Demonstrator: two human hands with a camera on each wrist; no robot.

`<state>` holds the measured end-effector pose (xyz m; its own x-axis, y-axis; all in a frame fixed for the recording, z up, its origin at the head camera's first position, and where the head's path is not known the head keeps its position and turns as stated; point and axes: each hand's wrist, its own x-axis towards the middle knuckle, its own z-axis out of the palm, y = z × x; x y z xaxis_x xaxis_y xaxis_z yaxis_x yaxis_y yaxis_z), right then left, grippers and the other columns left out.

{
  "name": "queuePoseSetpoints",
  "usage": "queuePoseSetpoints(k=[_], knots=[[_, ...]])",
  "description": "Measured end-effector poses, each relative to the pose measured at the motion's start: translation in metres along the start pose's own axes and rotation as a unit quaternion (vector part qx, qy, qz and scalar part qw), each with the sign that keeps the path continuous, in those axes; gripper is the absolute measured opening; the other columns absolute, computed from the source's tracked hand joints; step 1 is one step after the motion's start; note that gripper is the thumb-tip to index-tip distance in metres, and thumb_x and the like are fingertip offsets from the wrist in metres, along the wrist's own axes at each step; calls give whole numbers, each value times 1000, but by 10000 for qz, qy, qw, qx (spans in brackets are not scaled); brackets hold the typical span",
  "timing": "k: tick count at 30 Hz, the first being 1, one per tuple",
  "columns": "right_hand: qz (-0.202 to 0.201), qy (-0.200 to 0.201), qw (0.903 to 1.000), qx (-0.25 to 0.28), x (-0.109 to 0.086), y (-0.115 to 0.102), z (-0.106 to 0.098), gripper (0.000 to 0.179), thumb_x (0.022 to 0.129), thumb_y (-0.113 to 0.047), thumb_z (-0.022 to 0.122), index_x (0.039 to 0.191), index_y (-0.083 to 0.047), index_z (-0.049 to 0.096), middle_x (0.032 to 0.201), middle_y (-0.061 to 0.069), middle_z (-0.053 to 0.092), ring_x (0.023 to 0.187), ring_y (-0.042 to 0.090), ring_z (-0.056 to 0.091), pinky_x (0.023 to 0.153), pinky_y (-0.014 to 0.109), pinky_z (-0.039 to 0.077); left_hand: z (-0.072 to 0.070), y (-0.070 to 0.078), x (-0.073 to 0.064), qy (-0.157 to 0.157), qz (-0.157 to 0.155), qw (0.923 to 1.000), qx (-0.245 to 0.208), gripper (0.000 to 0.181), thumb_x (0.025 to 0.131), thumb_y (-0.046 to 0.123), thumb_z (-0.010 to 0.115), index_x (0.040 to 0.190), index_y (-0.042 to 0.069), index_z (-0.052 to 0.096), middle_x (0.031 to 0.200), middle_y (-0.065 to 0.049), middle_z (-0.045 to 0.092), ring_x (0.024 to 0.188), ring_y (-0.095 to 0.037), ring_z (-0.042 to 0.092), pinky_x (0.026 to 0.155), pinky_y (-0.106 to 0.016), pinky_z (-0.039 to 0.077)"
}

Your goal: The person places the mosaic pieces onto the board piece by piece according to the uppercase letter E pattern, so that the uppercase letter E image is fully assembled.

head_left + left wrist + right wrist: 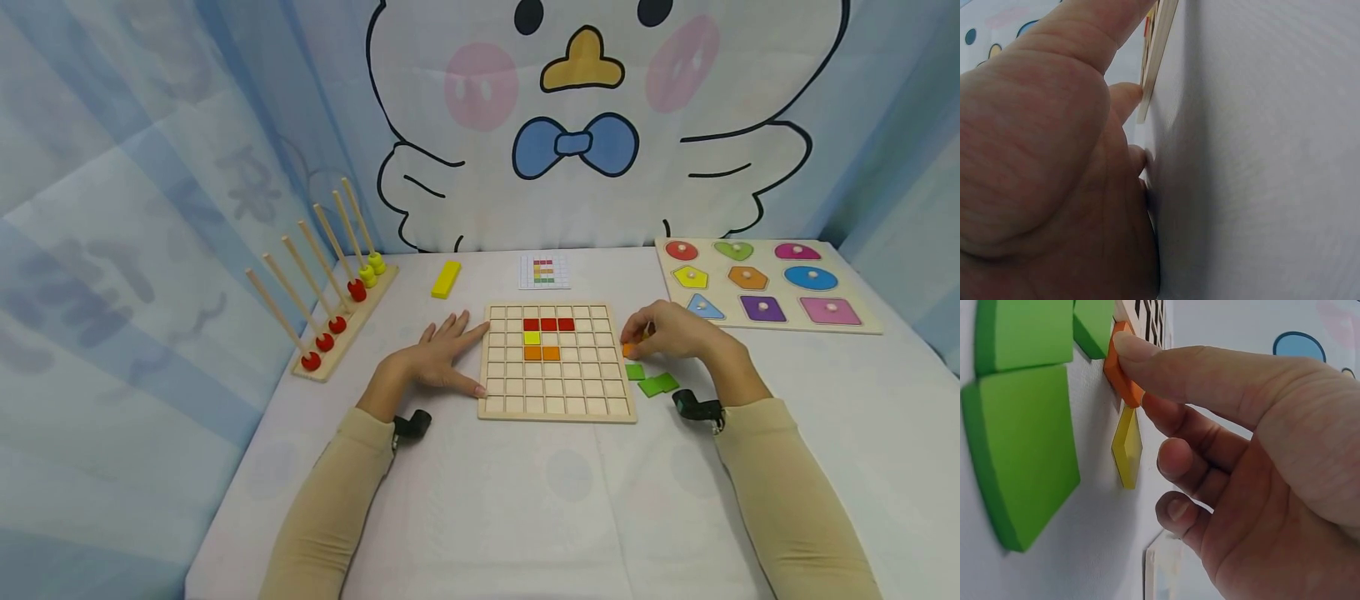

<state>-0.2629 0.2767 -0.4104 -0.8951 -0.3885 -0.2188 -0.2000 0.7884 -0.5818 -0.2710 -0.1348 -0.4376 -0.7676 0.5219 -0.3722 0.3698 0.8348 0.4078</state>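
Note:
A wooden grid board (555,406) lies mid-table, with three red tiles (549,324), one yellow tile (532,338) and two orange tiles (542,353) in its cells. Spread fingers of my left hand (442,354) rest at the board's left edge; thumb and index finger touch it. Just off the right edge, my right hand (663,329) pinches an orange tile (1124,365) between thumb and index finger. Green tiles (1029,450) lie on the table beside that hand. A yellow tile (1127,450) sits below the orange one in the right wrist view, hidden by the hand in the head view.
Behind the board lies a printed pattern card (545,272), with a yellow block (446,279) to its left. A peg stand (352,321) with red and yellow beads is at left. A shape puzzle board (765,283) lies at back right.

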Motion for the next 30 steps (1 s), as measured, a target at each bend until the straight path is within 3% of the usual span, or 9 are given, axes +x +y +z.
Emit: queuePoseSetpoints(k=[7, 12, 17, 23, 30], knots=[[-88, 4, 9999, 95, 1, 1, 2, 13, 88, -10, 83, 94, -11, 71, 88, 4, 65, 89, 24, 56, 77, 35, 45, 1, -2, 0, 48, 67, 10000, -18, 121, 79, 70, 77, 168, 35, 4, 175, -8, -16, 162, -28, -19, 128, -56, -12], [-101, -108, 9993, 336, 1, 0, 1, 15, 91, -12, 80, 95, -8, 66, 85, 6, 62, 82, 23, 56, 70, 31, 47, 2, -3, 1, 72, 92, 9999, -21, 121, 79, 71, 77, 168, 35, 5, 175, -8, -16, 162, -28, -19, 128, -56, -12], [-257, 71, 9978, 609, 0, -1, -2, 10, 94, -8, 75, 97, -6, 66, 85, 7, 63, 76, 22, 56, 65, 28, 48, 2, -3, 1, 68, 100, 9999, -46, 121, 79, 71, 77, 168, 35, 4, 175, -8, -17, 162, -28, -19, 128, -56, -13], [-397, 236, 9932, 1068, 2, -4, -1, 10, 97, -4, 69, 105, -2, 64, 96, 11, 66, 83, 25, 59, 70, 29, 51, 1, -4, 0, 86, 133, 9999, -30, 121, 79, 72, 77, 168, 36, 3, 175, -8, -17, 162, -28, -19, 128, -56, -12], [-504, 380, 9897, 1282, 7, -12, 3, 15, 100, -11, 69, 113, -5, 70, 103, 12, 70, 88, 26, 63, 77, 31, 56, 1, -4, 1, 84, 126, 9999, -43, 122, 79, 72, 77, 168, 36, 3, 175, -8, -17, 161, -28, -20, 128, -56, -13]])
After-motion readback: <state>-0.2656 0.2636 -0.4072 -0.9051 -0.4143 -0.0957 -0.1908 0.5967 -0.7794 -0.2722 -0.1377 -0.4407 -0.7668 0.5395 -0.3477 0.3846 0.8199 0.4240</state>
